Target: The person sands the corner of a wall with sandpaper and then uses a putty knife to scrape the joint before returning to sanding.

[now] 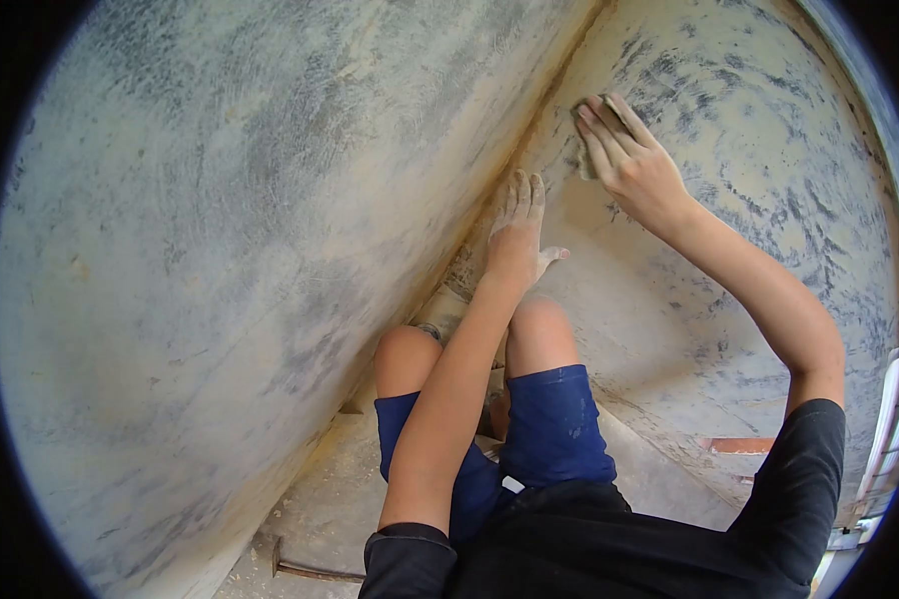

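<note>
My right hand (627,160) presses a folded piece of sandpaper (584,163) flat against the upper part of the right-hand panel (739,130). The sheet's edges show past my fingers, and the rest is hidden under them. That panel is cream with dark grey scuffed patches. Lower and to the left, my left hand (516,235) is empty, its fingers extended upward and its thumb out to the side. It lies beside the brownish seam (522,150) where the two panels meet. Pale dust coats its fingers.
A large grey and cream panel (230,220) slopes along the left side. My knees (542,334) are bent close to the seam. Below lies a dusty floor (320,524) with a thin strip (315,572) on it. A reddish-brown bar (741,445) is at lower right.
</note>
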